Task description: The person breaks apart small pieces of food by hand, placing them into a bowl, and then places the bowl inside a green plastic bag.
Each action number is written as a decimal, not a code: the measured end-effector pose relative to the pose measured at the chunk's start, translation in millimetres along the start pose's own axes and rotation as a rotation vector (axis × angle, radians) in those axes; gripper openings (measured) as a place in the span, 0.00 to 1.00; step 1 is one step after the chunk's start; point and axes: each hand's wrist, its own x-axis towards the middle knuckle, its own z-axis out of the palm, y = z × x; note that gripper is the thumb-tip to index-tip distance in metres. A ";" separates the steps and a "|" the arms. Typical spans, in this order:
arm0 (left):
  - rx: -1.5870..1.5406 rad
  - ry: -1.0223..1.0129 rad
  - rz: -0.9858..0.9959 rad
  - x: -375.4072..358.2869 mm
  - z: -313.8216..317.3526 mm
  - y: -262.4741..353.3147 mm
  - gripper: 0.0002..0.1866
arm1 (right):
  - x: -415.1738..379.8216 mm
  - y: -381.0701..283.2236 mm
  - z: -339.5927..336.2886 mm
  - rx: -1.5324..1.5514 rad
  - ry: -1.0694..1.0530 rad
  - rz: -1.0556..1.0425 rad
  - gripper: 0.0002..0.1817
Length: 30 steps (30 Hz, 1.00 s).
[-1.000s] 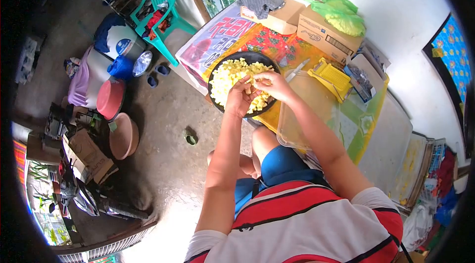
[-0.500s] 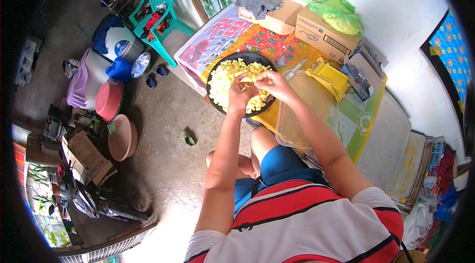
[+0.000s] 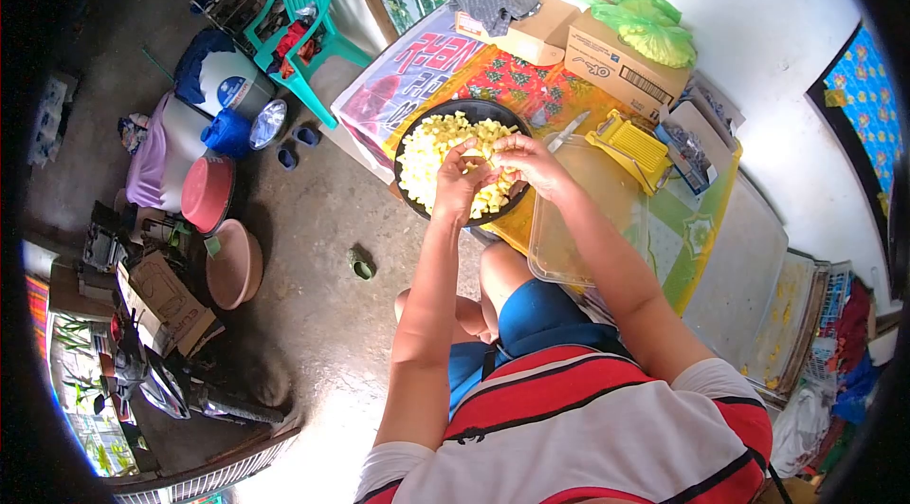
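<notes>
Shifting only slightly, my left hand (image 3: 457, 189) and right hand (image 3: 533, 165) are working close together over yellow cubes (image 3: 428, 155) in a black basin (image 3: 487, 109). Whether I'm pinching one, I cannot tell; I'm expecting light, slippery, bruisable pieces, best held by opposite sides.

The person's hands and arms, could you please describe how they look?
The left hand and right hand are ungloved, and the forearms are bare, with no watch visible. The short sleeves are white-edged, with black and red bands. Rings, if any, cannot be made out.
</notes>
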 end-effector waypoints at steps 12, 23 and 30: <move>0.166 0.228 -0.007 36.8 -18.5 -7.3 0.13 | 57.6 32.4 -21.7 -0.230 0.254 -0.137 0.11; 0.217 0.222 -0.033 48.2 -20.6 3.0 0.18 | 60.6 27.9 -8.3 -0.399 0.169 -0.338 0.13; -0.058 0.116 -0.084 40.4 -21.1 0.6 0.18 | 23.6 -4.0 31.8 -0.477 -0.051 -0.456 0.14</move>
